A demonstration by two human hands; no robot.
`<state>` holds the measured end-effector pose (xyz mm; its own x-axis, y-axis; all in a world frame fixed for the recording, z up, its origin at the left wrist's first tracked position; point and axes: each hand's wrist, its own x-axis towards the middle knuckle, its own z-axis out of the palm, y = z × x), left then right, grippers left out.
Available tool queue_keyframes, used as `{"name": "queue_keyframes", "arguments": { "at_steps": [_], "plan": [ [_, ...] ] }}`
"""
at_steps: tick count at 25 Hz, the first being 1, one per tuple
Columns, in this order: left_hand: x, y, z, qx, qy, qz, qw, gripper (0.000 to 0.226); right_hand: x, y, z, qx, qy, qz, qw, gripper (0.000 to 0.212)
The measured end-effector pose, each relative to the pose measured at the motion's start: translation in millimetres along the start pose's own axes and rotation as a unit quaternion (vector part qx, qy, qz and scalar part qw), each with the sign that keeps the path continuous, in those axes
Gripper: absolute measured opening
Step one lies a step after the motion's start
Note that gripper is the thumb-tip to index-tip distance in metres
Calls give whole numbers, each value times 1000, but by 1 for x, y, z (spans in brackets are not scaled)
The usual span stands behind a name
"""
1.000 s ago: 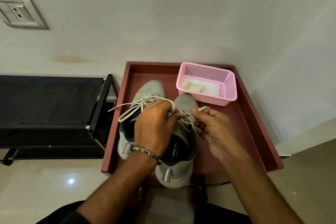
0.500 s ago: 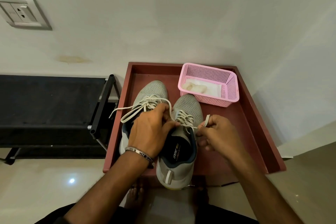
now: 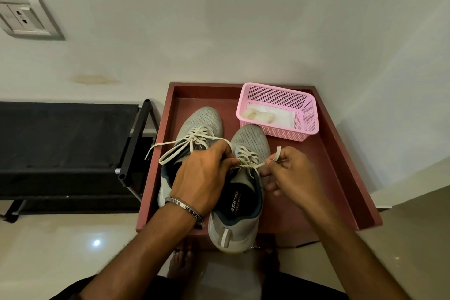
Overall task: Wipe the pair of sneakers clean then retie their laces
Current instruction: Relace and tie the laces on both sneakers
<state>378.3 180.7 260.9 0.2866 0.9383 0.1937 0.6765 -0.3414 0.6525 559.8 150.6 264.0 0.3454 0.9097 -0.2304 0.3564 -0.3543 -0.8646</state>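
Observation:
Two grey mesh sneakers stand side by side on a dark red tray (image 3: 333, 153), toes toward the wall. The left sneaker (image 3: 203, 119) has loose white laces (image 3: 170, 151) trailing off to the left. Over the right sneaker (image 3: 250, 140), my left hand (image 3: 202, 175) pinches one end of its white lace (image 3: 247, 156) above the tongue. My right hand (image 3: 289, 173) pinches the other end out to the right, with a short loop sticking up from the fingers. The lace runs taut between both hands. My left hand hides the heel of the left sneaker.
A pink plastic basket (image 3: 304, 117) with a white cloth (image 3: 263, 114) inside sits at the tray's back right, close to the right sneaker's toe. A black rack (image 3: 73, 153) stands left of the tray. Wall behind, with a socket plate (image 3: 26, 19). My bare feet (image 3: 182, 260) show below.
Both hands have drawn apart and toward me, pulling the right sneaker's lace tighter. The right hand moved right and down with its lace end.

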Motion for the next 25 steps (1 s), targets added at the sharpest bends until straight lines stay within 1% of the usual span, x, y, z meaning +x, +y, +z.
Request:
{"name": "queue_keyframes", "arguments": {
  "at_steps": [4, 8, 10, 12, 14, 16, 17, 19, 21, 23, 25],
  "plan": [
    [0, 1, 2, -28, 6, -16, 999, 16, 3, -1, 1, -30, 11, -40, 999, 9],
    [-3, 3, 5, -48, 20, -33, 998, 23, 0, -3, 1, -40, 35, -97, 994, 7],
    [-2, 1, 8, -47, 17, -50, 997, 26, -2, -2, -1, -42, 40, -103, 993, 7],
    [1, 1, 9, -60, 24, -71, 995, 22, -2, 0, -1, -43, 40, -98, 993, 8],
    [3, 6, 12, -133, 31, -83, 987, 19, -1, 2, -1, -42, 40, -90, 994, 8],
    [7, 15, 16, -228, 4, -98, 969, 15, 2, 5, 1, -48, 43, -93, 994, 7],
    [9, 18, 19, -236, -9, -98, 967, 14, 2, 5, 1, -46, 45, -93, 994, 7],
    [13, 20, 24, -175, -16, -77, 981, 14, 2, 4, 2, -2, 48, -82, 995, 7],
    [14, 22, 26, -98, -16, -36, 994, 20, -2, 1, 2, 68, 52, -84, 993, 6],
    [13, 26, 25, -52, -31, 1, 998, 24, -3, -5, 2, 95, 68, -134, 984, 7],
    [13, 30, 24, -6, -54, 35, 998, 25, 0, -8, 6, 91, 71, -194, 974, 14]
  ]
}}
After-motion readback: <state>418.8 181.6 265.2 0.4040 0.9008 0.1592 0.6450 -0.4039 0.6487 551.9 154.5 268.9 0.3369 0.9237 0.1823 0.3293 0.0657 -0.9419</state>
